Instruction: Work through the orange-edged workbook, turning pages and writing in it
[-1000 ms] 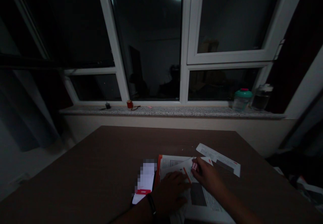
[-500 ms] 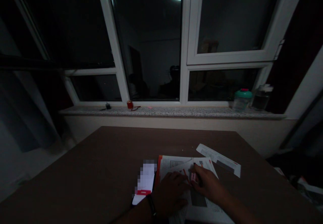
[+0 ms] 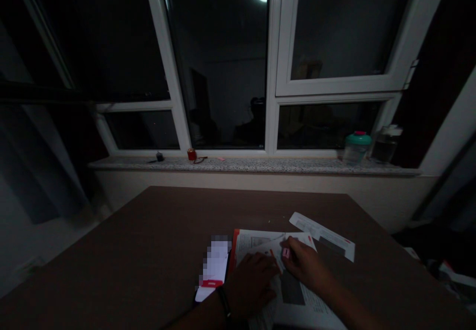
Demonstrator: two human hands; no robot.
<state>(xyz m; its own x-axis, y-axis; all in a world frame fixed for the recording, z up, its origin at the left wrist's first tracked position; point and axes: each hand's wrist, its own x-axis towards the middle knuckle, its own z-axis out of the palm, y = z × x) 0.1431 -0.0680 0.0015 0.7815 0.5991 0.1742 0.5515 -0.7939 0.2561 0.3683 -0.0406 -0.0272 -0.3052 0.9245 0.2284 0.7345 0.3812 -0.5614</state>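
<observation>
My left hand (image 3: 255, 280), with a dark band on its wrist, lies with fingers stretched over the printed pages of a booklet (image 3: 293, 315). It presses on a loose or folded page (image 3: 266, 250) whose slanted edge runs up to the right. Closed around a small pink block-like object (image 3: 286, 253) is my right hand (image 3: 303, 263), resting on the page just right of my left fingertips. The pink object's lower end and any tip are too dark and small to make out. An orange mark shows on the paper by my left fingers.
Left of the booklet lies a phone (image 3: 215, 270) with a lit, blurred screen. A cut paper strip (image 3: 323, 235) lies to the right on the brown table (image 3: 167, 240). Bottles (image 3: 357, 149) and a red jar (image 3: 191, 155) stand on the windowsill (image 3: 260, 165).
My right hand has slid a little away from me along the page with the pink object. My left hand stays on the paper in nearly the same place.
</observation>
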